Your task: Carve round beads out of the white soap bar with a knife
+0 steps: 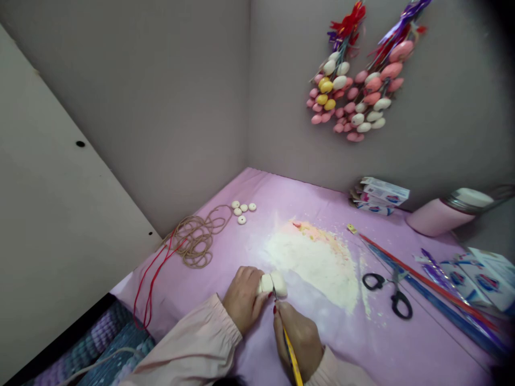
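Note:
A white block with cut lines across it lies on the pink-covered table, low in the middle of the view. My left hand is closed on its left end, fingers on top and thumb along the near side. In my right hand is a thin tool with a yellow handle, held like a pen. The tool's dark tip touches the block at a groove near its middle. Beyond the block spreads a heap of white shavings, with pink and yellow bits at its far edge.
Black-handled scissors lie at the right beside red and blue strips. Further right are a pink bottle and small boxes. Brown cord, red string and several white beads lie at the left.

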Demonstrator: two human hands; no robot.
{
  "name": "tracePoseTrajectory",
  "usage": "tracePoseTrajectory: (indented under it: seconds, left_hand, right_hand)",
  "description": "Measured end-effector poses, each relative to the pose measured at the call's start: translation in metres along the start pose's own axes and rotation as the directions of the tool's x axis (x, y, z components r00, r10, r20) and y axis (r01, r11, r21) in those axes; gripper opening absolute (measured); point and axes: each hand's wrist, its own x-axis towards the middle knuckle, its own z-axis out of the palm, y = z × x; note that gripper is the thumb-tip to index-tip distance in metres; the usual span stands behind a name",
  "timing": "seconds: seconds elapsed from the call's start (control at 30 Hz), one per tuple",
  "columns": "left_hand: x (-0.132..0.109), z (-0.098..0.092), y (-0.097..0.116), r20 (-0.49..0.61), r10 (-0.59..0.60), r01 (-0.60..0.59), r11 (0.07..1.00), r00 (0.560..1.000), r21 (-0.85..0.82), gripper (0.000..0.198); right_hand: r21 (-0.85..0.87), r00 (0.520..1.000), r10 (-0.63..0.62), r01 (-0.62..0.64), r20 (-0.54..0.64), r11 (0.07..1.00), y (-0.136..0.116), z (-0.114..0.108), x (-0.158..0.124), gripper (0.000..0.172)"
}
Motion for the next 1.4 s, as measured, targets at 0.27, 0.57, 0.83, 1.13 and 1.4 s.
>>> tracePoseTrajectory:
  seconds: [0.27,0.57,0.83,1.13,1.4]
  left_hand:
    - [0.0,0.0,-0.002,-0.016,0.002,-0.002,1.0,1.0,-0.015,0.019]
    - [0.0,-0.001,-0.002,0.001,-0.012,0.012,1.0,1.0,-0.027,0.02]
    - [-0.004,0.0,-0.005,-0.008,0.005,-0.005,0.998,1.0,-0.07,0.024]
    - [-0.003,0.003,-0.004,-0.018,-0.015,0.014,0.997,1.0,-0.077,0.02]
    - [-0.001,0.0,-0.005,-0.021,-0.016,0.013,0.991,1.0,-0.133,0.023]
  right_hand:
    - [0.012,0.999,0.052,-0.052,0.002,0.999,-0.001,0.004,-0.009,0.01]
    - [0.037,0.988,0.15,-0.151,0.039,0.988,0.0,0.002,-0.01,0.011]
    - [0.065,0.945,0.319,-0.315,-0.078,0.947,-0.01,-0.007,-0.006,0.017]
    - [0.065,0.983,0.181,-0.178,-0.034,0.982,0.002,0.001,0.001,0.012]
    - [0.072,0.998,0.056,-0.053,-0.034,0.996,0.003,0.004,0.001,0.009]
